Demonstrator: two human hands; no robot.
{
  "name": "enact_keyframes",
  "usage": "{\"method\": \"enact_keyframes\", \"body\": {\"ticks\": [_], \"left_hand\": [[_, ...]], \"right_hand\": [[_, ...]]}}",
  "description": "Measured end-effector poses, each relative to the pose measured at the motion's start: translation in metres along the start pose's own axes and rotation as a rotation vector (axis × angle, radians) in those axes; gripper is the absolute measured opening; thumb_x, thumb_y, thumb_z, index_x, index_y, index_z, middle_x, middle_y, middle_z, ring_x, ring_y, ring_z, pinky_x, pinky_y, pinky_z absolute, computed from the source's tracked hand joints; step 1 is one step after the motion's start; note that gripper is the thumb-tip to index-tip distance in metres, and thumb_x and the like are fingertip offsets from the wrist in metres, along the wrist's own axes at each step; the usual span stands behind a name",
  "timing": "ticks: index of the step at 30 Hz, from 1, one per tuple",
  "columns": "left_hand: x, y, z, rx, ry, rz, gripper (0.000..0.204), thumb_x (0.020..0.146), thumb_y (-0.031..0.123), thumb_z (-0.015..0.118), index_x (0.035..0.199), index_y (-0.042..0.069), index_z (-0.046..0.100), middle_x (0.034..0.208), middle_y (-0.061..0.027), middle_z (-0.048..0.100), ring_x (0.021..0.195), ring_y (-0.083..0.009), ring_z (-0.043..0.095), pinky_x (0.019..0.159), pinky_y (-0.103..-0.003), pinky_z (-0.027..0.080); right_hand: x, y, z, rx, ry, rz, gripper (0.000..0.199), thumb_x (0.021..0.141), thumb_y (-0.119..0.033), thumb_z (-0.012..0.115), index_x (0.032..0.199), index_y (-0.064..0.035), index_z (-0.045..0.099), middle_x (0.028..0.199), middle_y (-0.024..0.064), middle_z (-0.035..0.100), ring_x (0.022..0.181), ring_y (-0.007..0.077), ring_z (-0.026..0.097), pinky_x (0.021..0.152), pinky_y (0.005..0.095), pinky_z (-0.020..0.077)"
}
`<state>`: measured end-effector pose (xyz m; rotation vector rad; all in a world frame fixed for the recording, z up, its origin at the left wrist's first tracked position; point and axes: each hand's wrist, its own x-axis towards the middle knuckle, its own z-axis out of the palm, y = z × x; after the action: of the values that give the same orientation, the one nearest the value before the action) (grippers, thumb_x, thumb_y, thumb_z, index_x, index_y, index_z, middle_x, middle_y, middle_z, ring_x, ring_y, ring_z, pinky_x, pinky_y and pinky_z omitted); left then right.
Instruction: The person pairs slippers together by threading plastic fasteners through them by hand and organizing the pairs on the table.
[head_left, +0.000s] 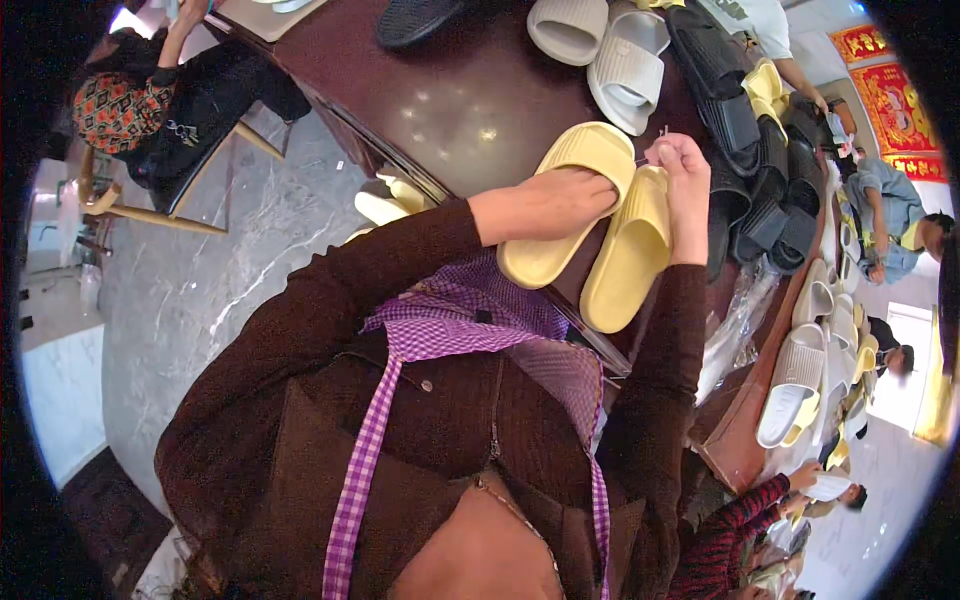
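A pair of pale yellow slide slippers lies side by side at the table's near edge. My left hand (548, 206) reaches under the strap of the left yellow slipper (590, 148) and grips it, the fingers partly hidden inside. Beside it, the right yellow slipper (628, 265) is tilted along my right wrist. My right hand (682, 175), just past its toe end, pinches a thin pale plastic strand (664, 131) between thumb and forefinger. What the strand joins is too small to make out.
Light grey slippers (628, 75) and several black slippers (715, 80) stand on the dark red table (450, 130). Clear plastic wrap (740, 320) lies at the right. More yellow slippers (390, 203) sit left, below the edge. A wooden chair (160, 212) with a seated person is farther left; other people work at right.
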<state>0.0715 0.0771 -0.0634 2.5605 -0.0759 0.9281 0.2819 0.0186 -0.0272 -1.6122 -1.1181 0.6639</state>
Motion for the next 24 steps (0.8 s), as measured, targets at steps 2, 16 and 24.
{"method": "enact_keyframes", "body": {"ticks": [2, 16, 24], "left_hand": [[-0.003, 0.009, -0.005, -0.026, 0.04, -0.023, 0.016, 0.08, 0.01, 0.052, 0.092, 0.0, 0.054, 0.088, -0.014, 0.055, 0.081, -0.0316, 0.058, 0.07, -0.039, 0.048], [0.085, -0.034, -0.001, -0.905, 0.031, -0.679, 0.019, 0.078, 0.012, 0.06, 0.083, -0.005, 0.065, 0.068, -0.0098, 0.064, 0.06, -0.0194, 0.059, 0.058, -0.031, 0.046], [0.089, -0.042, 0.022, -1.35, 0.105, -0.795, 0.013, 0.084, 0.014, 0.06, 0.085, 0.002, 0.062, 0.069, -0.0015, 0.059, 0.056, -0.0062, 0.048, 0.051, -0.02, 0.037]], "right_hand": [[-0.009, 0.0, 0.003, 0.14, 0.148, 0.01, 0.008, 0.09, -0.002, 0.051, 0.093, -0.0017, 0.058, 0.084, 0.003, 0.061, 0.076, 0.0103, 0.057, 0.072, 0.0235, 0.0468], [-0.039, -0.003, 0.008, 0.173, 0.068, -0.203, 0.007, 0.089, 0.0, 0.052, 0.093, -0.0005, 0.058, 0.086, 0.0039, 0.062, 0.082, 0.0109, 0.057, 0.079, 0.0239, 0.0457], [-0.044, -0.01, 0.005, 0.136, 0.144, -0.199, 0.007, 0.088, -0.002, 0.056, 0.093, -0.0003, 0.061, 0.084, 0.0016, 0.062, 0.079, 0.0078, 0.055, 0.074, 0.0206, 0.0444]]}}
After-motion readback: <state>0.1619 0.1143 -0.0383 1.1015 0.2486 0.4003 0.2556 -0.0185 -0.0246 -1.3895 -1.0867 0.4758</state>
